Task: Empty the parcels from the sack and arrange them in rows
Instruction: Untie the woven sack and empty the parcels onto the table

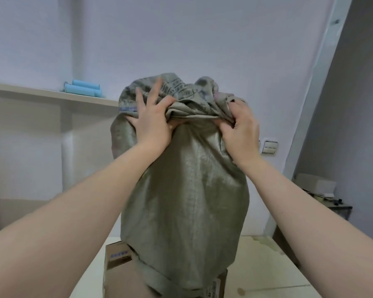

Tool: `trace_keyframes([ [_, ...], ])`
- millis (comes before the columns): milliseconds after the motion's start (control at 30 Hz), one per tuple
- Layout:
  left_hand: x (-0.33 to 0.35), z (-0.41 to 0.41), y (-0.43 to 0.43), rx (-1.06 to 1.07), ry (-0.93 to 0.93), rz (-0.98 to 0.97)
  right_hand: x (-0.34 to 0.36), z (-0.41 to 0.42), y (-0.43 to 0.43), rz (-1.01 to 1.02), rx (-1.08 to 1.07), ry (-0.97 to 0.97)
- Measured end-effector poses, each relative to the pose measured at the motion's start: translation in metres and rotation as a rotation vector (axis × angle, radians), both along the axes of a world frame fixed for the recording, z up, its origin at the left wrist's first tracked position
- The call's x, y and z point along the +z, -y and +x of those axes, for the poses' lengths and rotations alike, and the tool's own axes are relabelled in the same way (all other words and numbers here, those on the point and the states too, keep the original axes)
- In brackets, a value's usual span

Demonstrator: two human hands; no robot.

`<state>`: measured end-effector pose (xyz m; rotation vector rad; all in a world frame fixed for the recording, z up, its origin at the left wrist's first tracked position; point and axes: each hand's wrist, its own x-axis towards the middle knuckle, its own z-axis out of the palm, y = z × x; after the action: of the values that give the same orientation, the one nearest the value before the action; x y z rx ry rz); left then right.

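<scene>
Sack (pixel 187 179) hangs mouth down so parcels (pixel 116 262) drop out (one shows below); left hand (pixel 153 120) and right hand (pixel 242 130) have fingers (pixel 238 110) clamped on its top.

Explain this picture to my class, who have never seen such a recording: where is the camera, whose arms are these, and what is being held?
There is one picture, taken by a camera worn on a person's head, so the bare arms are the wearer's own. The left hand and right hand both grip bunched cloth at the top of a grey-green sack standing over a pale table. Cardboard boxes show at its lower end. Blue rolls lie on a shelf behind.
</scene>
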<state>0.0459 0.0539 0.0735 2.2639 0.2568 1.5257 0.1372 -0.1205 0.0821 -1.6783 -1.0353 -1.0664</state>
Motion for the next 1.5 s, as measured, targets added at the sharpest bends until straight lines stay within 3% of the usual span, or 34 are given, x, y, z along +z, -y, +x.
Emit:
trace_keyframes([
  [67, -0.013, 0.007, -0.005, 0.025, -0.113, 0.035, -0.013, 0.009, -0.003, -0.076, -0.02, -0.001],
  [167, -0.058, 0.015, -0.014, 0.118, -0.493, 0.031, -0.057, 0.023, -0.008, -0.283, -0.06, -0.048],
  [233, -0.083, 0.019, -0.015, 0.13, -0.604, 0.033, -0.083, 0.032, -0.011, -0.389, -0.11, -0.094],
  [467, -0.087, 0.025, -0.006, 0.101, -0.541, 0.108, -0.113, 0.048, -0.012, -0.411, -0.113, -0.093],
  [633, -0.096, 0.034, 0.003, 0.109, -0.642, 0.362, -0.113, 0.042, -0.017, -0.45, 0.024, -0.085],
  [767, -0.104, 0.031, 0.003, 0.122, -0.654, 0.29, -0.122, 0.037, -0.007, -0.548, 0.074, -0.184],
  [833, -0.102, 0.028, 0.002, 0.11, -0.657, 0.226, -0.121, 0.032, -0.003, -0.505, -0.112, -0.204],
  [900, -0.101, 0.025, 0.001, 0.097, -0.65, 0.176, -0.119, 0.028, 0.002, -0.448, -0.308, -0.427],
  [933, -0.101, 0.023, 0.001, 0.089, -0.644, 0.157, -0.119, 0.029, 0.004, -0.426, -0.281, -0.609],
  [967, -0.1, 0.021, 0.003, 0.079, -0.64, 0.147, -0.12, 0.031, 0.005, -0.4, -0.153, -0.771],
  [1033, -0.099, 0.017, 0.008, 0.063, -0.624, 0.134, -0.124, 0.034, 0.005, -0.364, 0.189, -0.916],
  [1100, -0.099, 0.014, 0.011, 0.066, -0.586, 0.087, -0.124, 0.031, 0.003, -0.386, 0.298, -0.909],
  [1200, -0.101, 0.011, 0.013, 0.097, -0.563, 0.03, -0.109, 0.015, -0.006, -0.523, 0.222, -0.782],
  [1333, -0.104, 0.007, 0.027, 0.101, -0.659, 0.189, -0.098, 0.002, -0.01, -0.586, -0.024, -0.599],
  [1500, -0.111, -0.004, 0.024, 0.186, -0.675, 0.309, -0.119, 0.013, -0.009, -0.662, -0.026, -0.521],
])
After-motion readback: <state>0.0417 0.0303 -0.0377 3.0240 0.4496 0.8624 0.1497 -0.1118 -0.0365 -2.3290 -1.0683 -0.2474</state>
